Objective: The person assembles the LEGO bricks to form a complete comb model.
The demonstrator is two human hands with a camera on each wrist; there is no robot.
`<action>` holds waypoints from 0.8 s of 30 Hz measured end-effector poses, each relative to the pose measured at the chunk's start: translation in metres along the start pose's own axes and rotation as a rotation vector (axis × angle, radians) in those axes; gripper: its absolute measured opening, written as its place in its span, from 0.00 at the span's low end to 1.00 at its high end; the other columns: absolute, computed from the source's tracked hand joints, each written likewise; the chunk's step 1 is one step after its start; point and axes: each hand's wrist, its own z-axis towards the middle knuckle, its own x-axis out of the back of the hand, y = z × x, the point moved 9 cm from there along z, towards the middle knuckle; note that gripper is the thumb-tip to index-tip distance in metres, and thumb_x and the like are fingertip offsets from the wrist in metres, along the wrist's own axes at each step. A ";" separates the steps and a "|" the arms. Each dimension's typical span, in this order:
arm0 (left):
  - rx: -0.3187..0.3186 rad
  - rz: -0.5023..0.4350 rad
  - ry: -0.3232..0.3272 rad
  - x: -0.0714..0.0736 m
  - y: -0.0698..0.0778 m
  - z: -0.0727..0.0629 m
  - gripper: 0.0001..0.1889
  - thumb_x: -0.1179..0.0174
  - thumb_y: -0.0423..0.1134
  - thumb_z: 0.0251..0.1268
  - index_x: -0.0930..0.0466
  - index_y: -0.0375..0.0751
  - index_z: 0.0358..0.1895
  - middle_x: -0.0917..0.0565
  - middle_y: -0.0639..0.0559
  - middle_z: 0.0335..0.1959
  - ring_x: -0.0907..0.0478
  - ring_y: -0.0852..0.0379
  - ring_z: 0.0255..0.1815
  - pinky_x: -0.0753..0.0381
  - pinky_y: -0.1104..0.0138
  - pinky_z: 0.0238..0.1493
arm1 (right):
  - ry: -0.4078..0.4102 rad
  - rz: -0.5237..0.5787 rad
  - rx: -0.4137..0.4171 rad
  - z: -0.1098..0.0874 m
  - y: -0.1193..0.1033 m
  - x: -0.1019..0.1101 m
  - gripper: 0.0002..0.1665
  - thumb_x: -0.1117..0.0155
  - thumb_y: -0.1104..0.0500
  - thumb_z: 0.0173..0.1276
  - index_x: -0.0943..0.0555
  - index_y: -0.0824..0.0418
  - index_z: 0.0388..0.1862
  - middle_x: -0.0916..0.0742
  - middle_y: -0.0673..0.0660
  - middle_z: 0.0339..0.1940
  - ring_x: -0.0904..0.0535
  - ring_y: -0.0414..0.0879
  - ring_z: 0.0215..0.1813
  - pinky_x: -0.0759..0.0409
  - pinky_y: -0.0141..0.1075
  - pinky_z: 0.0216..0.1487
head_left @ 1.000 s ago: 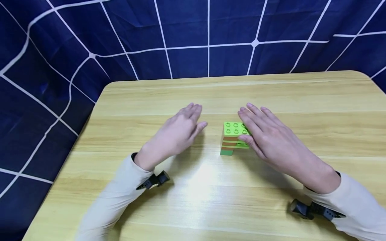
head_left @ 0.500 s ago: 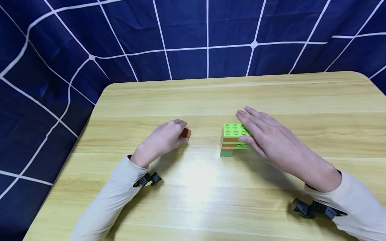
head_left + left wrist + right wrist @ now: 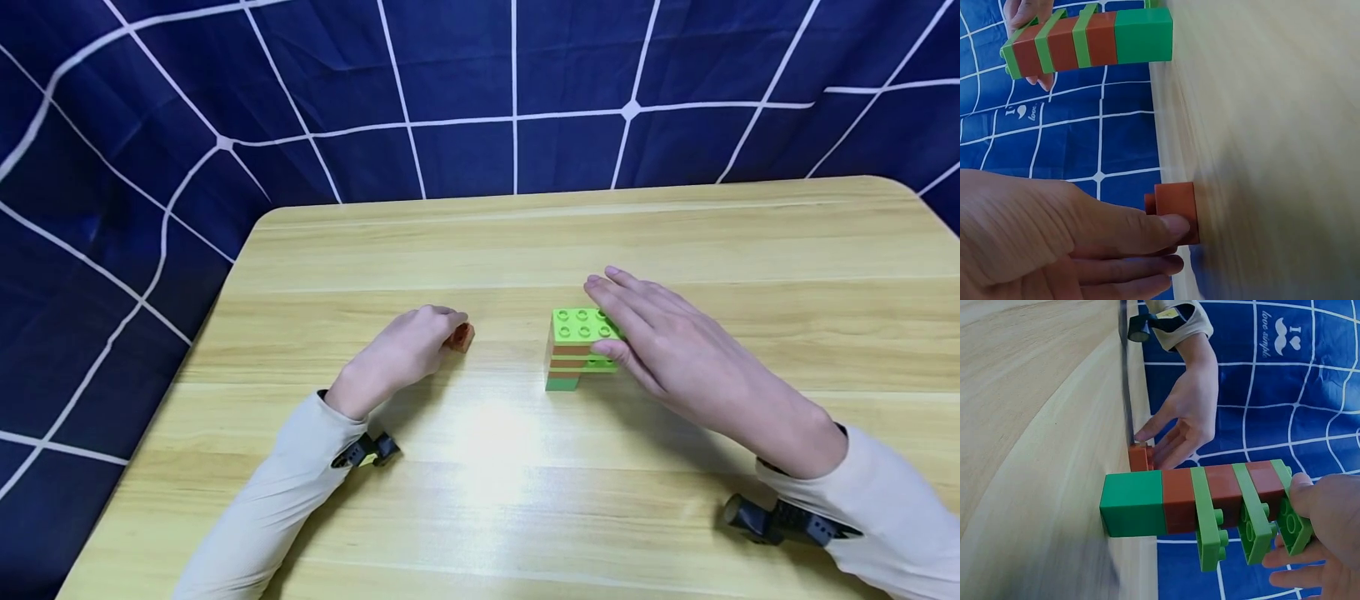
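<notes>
My left hand [image 3: 401, 348] pinches a small reddish-brown building block [image 3: 463, 338] down on the wooden table. The left wrist view shows the thumb on the near side of this block [image 3: 1175, 197], its stud pointing away from the tabletop. To the right stands a stack of building blocks [image 3: 573, 329], lime-green plates alternating with brown blocks over a darker green base block [image 3: 1135, 503]. The plates stick out sideways past the column. My right hand [image 3: 667, 354] holds the stack's top plate at its right end, thumb on the near side and fingers stretched along the far side.
The wooden table [image 3: 495, 250] has rounded back corners. Behind it and at the left hangs a dark blue cloth [image 3: 465, 67] with white grid lines. Black wrist cameras are strapped at both sleeves, and the right one [image 3: 750, 517] sits low over the tabletop.
My left hand has moved down and left from the middle of the table and now pinches the reddish-brown block, which shows more than before. The right hand and the stack have stayed in place.
</notes>
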 end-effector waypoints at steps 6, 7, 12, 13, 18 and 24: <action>-0.025 -0.023 0.009 0.001 0.004 0.001 0.06 0.39 0.26 0.64 0.24 0.38 0.30 0.23 0.50 0.30 0.26 0.57 0.32 0.22 0.67 0.34 | 0.001 0.003 -0.005 0.001 0.000 0.001 0.34 0.55 0.46 0.79 0.38 0.68 0.73 0.30 0.68 0.70 0.38 0.63 0.72 0.40 0.54 0.72; -0.024 -0.018 0.005 0.001 0.005 0.002 0.04 0.39 0.27 0.64 0.22 0.38 0.32 0.22 0.49 0.31 0.24 0.56 0.33 0.20 0.66 0.35 | -0.001 0.003 -0.007 0.001 0.000 0.001 0.34 0.55 0.47 0.79 0.39 0.68 0.73 0.30 0.68 0.70 0.38 0.63 0.72 0.40 0.54 0.72; -0.017 0.025 -0.005 0.002 0.006 0.003 0.05 0.37 0.29 0.62 0.19 0.34 0.40 0.18 0.45 0.36 0.18 0.51 0.39 0.16 0.62 0.41 | -0.010 0.000 -0.015 0.000 0.000 0.000 0.34 0.54 0.47 0.78 0.39 0.68 0.73 0.31 0.68 0.70 0.38 0.63 0.72 0.40 0.54 0.72; -0.018 0.026 -0.002 0.003 0.007 0.003 0.05 0.36 0.30 0.62 0.19 0.33 0.40 0.18 0.45 0.36 0.18 0.50 0.39 0.16 0.62 0.41 | -0.012 -0.001 -0.016 0.000 0.000 0.000 0.34 0.54 0.47 0.78 0.39 0.68 0.73 0.31 0.68 0.70 0.38 0.63 0.72 0.41 0.54 0.72; -0.046 0.026 0.036 0.008 0.012 0.003 0.07 0.36 0.30 0.62 0.19 0.34 0.41 0.18 0.45 0.37 0.18 0.50 0.40 0.16 0.61 0.41 | -0.011 -0.003 -0.018 0.000 0.000 0.001 0.34 0.54 0.47 0.78 0.39 0.68 0.73 0.30 0.69 0.70 0.38 0.63 0.72 0.41 0.54 0.72; -0.083 0.019 0.062 0.013 0.019 0.001 0.07 0.35 0.31 0.62 0.19 0.33 0.41 0.18 0.45 0.36 0.18 0.51 0.38 0.15 0.63 0.40 | 0.000 -0.004 -0.009 0.000 -0.001 0.001 0.34 0.55 0.47 0.79 0.38 0.69 0.72 0.30 0.70 0.69 0.37 0.63 0.71 0.40 0.54 0.72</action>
